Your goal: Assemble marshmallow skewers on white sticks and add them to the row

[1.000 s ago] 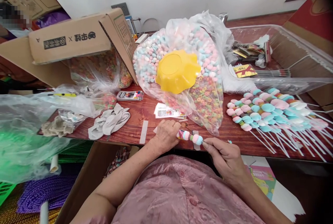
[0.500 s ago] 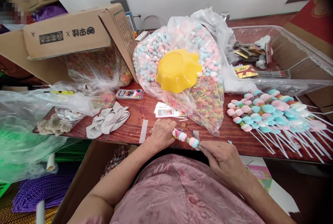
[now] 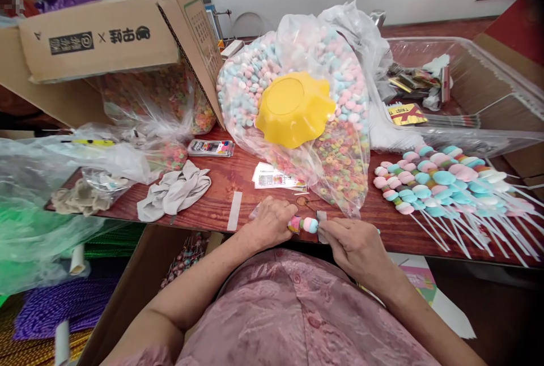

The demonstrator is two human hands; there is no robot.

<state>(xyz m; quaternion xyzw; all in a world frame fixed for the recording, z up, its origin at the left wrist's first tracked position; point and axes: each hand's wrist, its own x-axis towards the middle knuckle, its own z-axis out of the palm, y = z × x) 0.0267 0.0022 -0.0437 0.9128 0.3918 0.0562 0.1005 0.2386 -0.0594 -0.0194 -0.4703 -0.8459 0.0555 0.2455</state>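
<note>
Just over the table's front edge, a marshmallow candy skewer [image 3: 310, 225] in pink, white and blue spans the gap between my hands. My left hand [image 3: 274, 221] is closed round its left end, where colourful printed wrapping shows. A bit of clear film [image 3: 255, 211] pokes out past the left knuckles. At the skewer's other end, my right hand [image 3: 355, 241] pinches with thumb and fingers; the stick itself is mostly hidden there. A grey strip of tape [image 3: 322, 224] on the table edge lies right by the right fingertips.
Finished-looking marshmallow skewers [image 3: 442, 179] are piled on the right. Ahead, a yellow wavy bowl [image 3: 293, 108] rests upside down on a bag of marshmallows and candy rings [image 3: 344, 167]. A cardboard box [image 3: 102, 43], printed cards [image 3: 272, 178], grey cloth [image 3: 174, 190] and clear tub [image 3: 450, 43] surround the workspace.
Less of the skewer shows between my hands; its left part has gone into my left hand and the wrapping. My hands have come closer together. The view has shifted slightly.
</note>
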